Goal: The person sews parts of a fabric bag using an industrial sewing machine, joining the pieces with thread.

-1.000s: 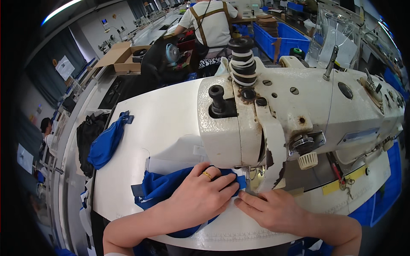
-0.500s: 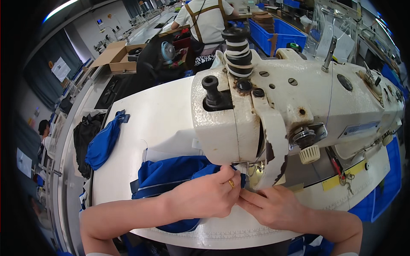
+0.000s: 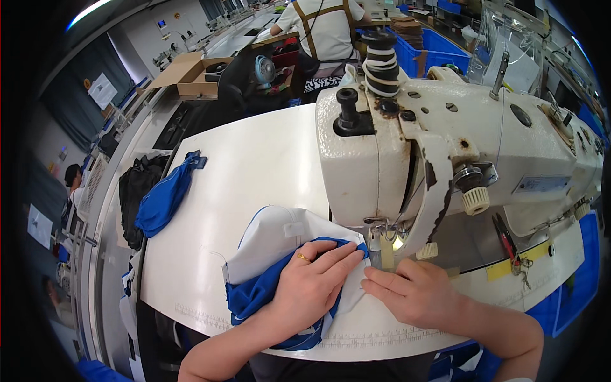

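Note:
A blue fabric piece (image 3: 254, 293) with a white lining (image 3: 270, 232) lies on the sewing machine's table, its edge beside the needle area. My left hand (image 3: 312, 274), with a gold ring, rests on top of it, fingers stretched flat toward the corner near the presser foot (image 3: 382, 232); its thumb is hidden. At the right edge of the piece, my right hand (image 3: 414, 290) has its fingers drawn together at the white layer, pinching it. The white sewing machine (image 3: 369, 162) stands just beyond both hands.
At the left of the white table (image 3: 254, 153) lie a blue fabric pouch (image 3: 167, 200) and a black cloth bundle (image 3: 137, 191). Red-handled snips (image 3: 507, 242) lie under the machine arm. A blue bin (image 3: 573, 280) stands at the right. Ahead, a person (image 3: 324, 28) sits with their back turned.
The fabric piece has been turned, so its white lining now shows. My left hand has gone from fingers bunched at the needle to lying flat; the view has shifted a little left.

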Demonstrator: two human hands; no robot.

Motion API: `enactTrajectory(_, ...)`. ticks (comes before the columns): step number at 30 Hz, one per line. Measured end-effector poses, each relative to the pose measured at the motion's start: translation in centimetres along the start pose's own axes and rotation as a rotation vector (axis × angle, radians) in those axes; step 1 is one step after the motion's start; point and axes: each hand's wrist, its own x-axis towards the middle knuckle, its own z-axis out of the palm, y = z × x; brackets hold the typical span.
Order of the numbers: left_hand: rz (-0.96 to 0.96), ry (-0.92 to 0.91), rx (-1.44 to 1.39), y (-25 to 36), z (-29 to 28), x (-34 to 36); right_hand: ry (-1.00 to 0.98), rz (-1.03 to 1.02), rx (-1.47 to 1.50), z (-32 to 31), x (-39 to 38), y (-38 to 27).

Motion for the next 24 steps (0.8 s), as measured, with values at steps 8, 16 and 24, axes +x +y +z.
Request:
enactTrajectory(8,0.068,-0.017,0.01,-0.02,-0.5,0.6,0.012,0.005,0.014,-0.05,-0.04,0.13)
enactTrajectory(16,0.126,-0.064,0.06,-0.1,-0.88,0.56,-0.034,0.033,0.08,-0.06,-0.26,0.3)
enactTrajectory(24,0.106,-0.053,0.161,0.13,-0.63,0.39,-0.018,0.039,0.069,-0.05,0.05,0.25)
